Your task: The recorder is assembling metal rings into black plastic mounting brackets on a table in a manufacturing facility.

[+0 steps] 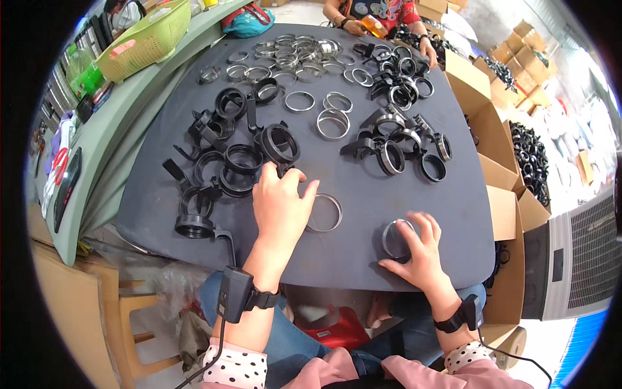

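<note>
My left hand (280, 204) rests on the dark grey table mat (363, 194), its fingertips touching a black plastic ring part (280, 144) at the near edge of a pile of black ring parts (223, 162). A loose metal ring (324, 212) lies just right of that hand. My right hand (420, 251) presses down on a black part fitted with a metal ring (396, 238) near the mat's front edge. A second pile of assembled black parts with metal rings (402, 148) lies further back on the right.
Loose metal rings (291, 55) cover the far side of the mat. Another person's hands (363, 26) work at the far end. A green basket (146, 42) stands on the left bench. Open cardboard boxes (512, 194) with black parts line the right side.
</note>
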### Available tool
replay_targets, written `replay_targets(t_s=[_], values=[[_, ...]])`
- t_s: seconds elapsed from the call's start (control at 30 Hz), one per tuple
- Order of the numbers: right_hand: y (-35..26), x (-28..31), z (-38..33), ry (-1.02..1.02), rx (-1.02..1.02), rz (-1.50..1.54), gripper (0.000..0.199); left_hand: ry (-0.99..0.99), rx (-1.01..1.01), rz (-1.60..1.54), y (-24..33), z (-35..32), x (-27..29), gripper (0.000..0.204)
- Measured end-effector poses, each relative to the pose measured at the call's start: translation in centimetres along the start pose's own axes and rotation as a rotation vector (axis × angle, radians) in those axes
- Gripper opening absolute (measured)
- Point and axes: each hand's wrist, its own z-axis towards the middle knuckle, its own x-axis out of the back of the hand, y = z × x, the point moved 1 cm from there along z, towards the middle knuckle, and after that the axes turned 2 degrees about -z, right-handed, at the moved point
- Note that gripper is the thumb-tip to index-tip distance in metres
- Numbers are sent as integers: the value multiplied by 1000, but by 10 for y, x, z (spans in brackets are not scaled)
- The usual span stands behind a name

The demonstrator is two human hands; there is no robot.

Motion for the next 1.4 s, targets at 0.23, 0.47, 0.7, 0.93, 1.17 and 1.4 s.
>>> replay_targets(t_s=[0.23,0.47,0.7,0.93,1.17,1.4], values=[[12,-1,16,-146,-63,135,73,-367,-164,-509,21,-14,-4,13],[-17,31,38,202,242,-395,48,-825,-71,-954,30,-42,-27,54],[-10,26,39,113,241,-202,64,-737,-58,-355,37,-46,-29,64],[-3,-13,24,-161,-115,332,70,-634,-49,-410,41,-57,-34,49],[-5,-16,30,-283,-135,336,64,-557,-121,-434,38,-66,-40,48],[7,-14,25,-168,-262,573,58,-533,-170,-421,36,-72,-40,45]])
